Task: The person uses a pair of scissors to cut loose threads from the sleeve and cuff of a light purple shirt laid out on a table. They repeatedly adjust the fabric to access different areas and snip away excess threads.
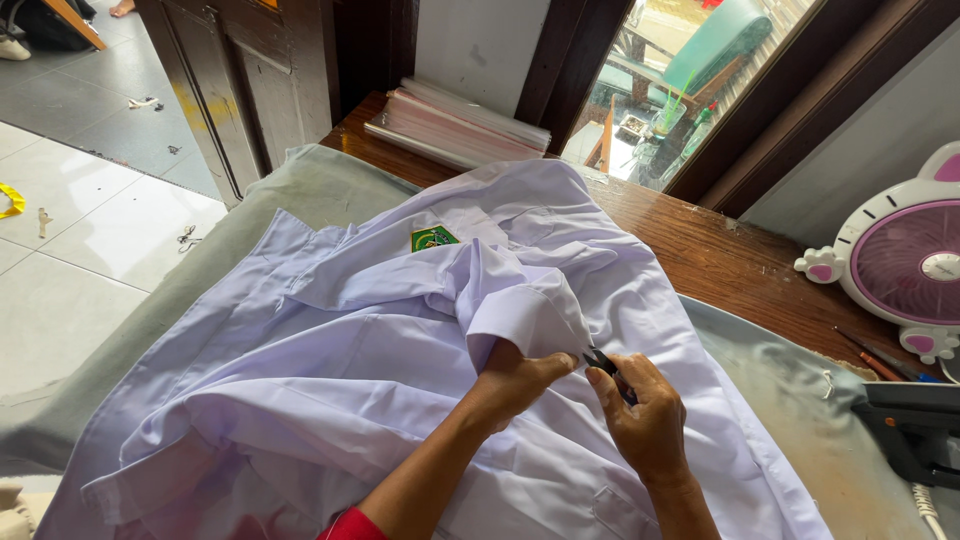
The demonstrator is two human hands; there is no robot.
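Observation:
A white shirt (pixel 330 350) lies spread over a padded table, with a green badge (pixel 433 238) on its chest. My left hand (pixel 515 378) pinches the hem of a folded sleeve (pixel 525 315) near the middle. My right hand (pixel 645 415) holds small dark thread snips (pixel 607 366), whose tips touch the sleeve edge beside my left thumb.
A grey-green pad (pixel 300 185) covers the wooden table (pixel 720 255). A stack of clear plastic sleeves (pixel 455 125) lies at the back. A pink-and-white fan (pixel 905 260) stands at right, a dark iron (pixel 915 430) below it. Tiled floor (pixel 90 230) lies to the left.

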